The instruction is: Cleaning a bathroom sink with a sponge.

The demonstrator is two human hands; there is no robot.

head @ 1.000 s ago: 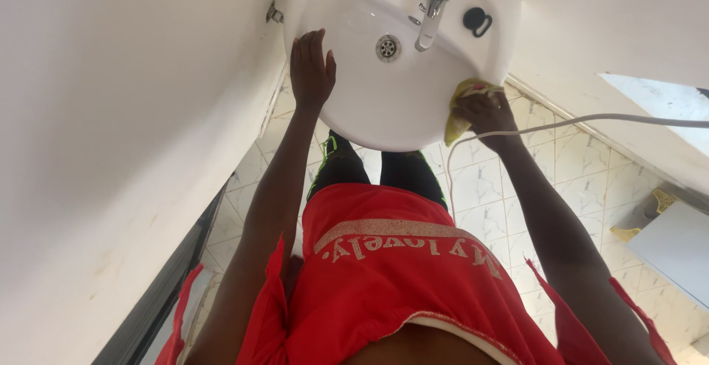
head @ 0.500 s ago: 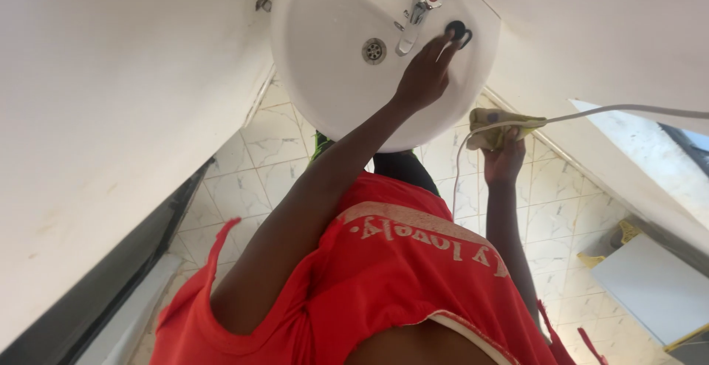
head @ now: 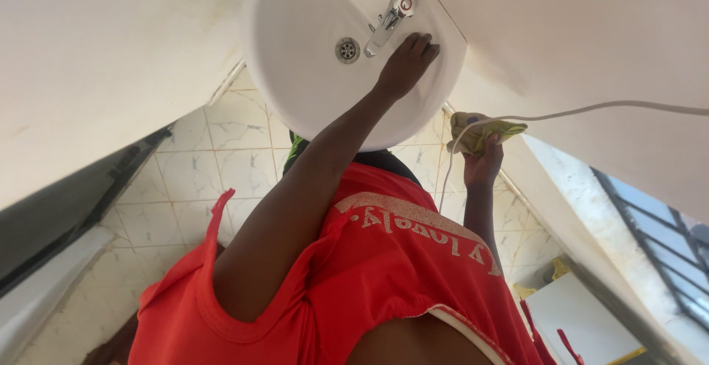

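Currently reaching with left hand (head: 405, 62) across white basin (head: 295, 33), fingers curled down onto rear ledge just beside chrome tap (head: 388, 16), on its right as pictured; whatever lies under palm hidden, so grip cannot be told. Drain (head: 347, 49) sited on far side of tap from that hand. Right hand (head: 484, 155) held off basin, near its outer rim, closed around bunched yellow cloth (head: 480, 130), thin white cord (head: 591, 110) passing close by. Cloth long axis roughly level, nearer right hand than left.

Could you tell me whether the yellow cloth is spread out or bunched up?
Bunched up: the right hand grips the yellow cloth as a crumpled wad.
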